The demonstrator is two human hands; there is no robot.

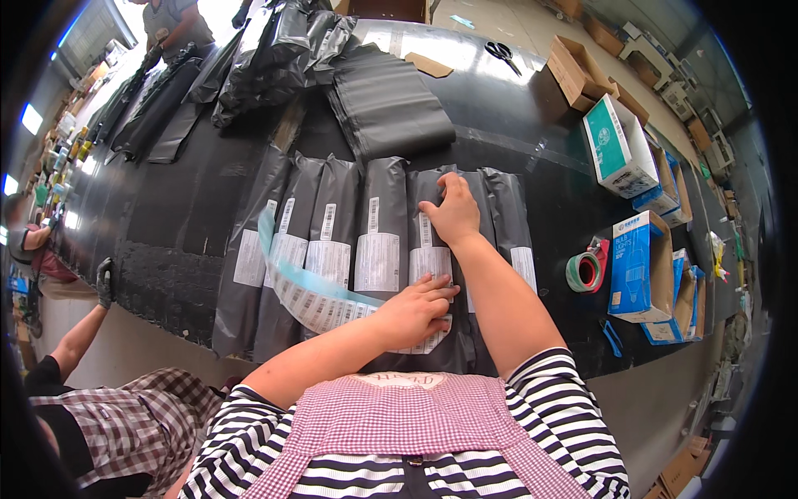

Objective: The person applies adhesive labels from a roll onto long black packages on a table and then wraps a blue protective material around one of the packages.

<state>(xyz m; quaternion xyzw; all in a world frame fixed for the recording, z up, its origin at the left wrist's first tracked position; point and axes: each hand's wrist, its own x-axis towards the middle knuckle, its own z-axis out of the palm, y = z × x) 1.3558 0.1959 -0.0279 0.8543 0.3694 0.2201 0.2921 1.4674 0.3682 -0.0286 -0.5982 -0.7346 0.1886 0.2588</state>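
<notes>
A row of several dark grey plastic mailer parcels (382, 179) lies side by side before me, most with white shipping labels (378, 262). My right hand (453, 209) rests on the upper part of one parcel, thumb and fingers apart around its narrow barcode sticker (426, 231). Lower on the same parcel, my left hand (416, 316) is closed on a strip of barcode stickers (320, 303) with pale blue backing. This strip curves away leftward across the neighbouring parcels, and its end shows below my left hand. The grip itself is partly hidden under the fingers.
Flat grey mailer bags (391, 104) and a heap of filled ones (274, 58) lie beyond the row. Tape rolls (584, 272), a blue cutter (611, 338) and open boxes (640, 266) stand right; black scissors (502, 56) lie far off. A co-worker's gloved hand (105, 283) is at left.
</notes>
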